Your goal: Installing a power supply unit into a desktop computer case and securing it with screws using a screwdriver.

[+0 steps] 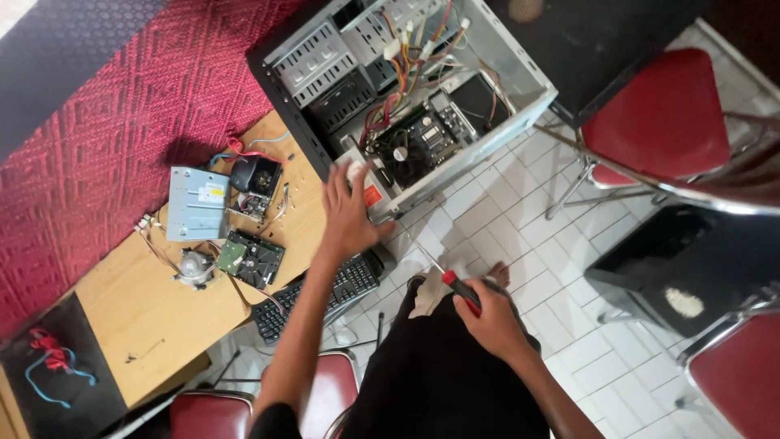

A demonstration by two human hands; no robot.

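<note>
An open computer case lies on its side on the tiled floor, its motherboard and bundled coloured cables exposed. My left hand reaches out with spread fingers to the case's near edge and holds nothing. My right hand is closed around a screwdriver with a red and black handle, its shaft pointing up-left towards the case. A black keyboard lies under my left forearm.
A low wooden table carries a silver optical drive, a hard drive, a black fan unit and a small cooler. Red-seated metal chairs stand right. A red carpet lies left.
</note>
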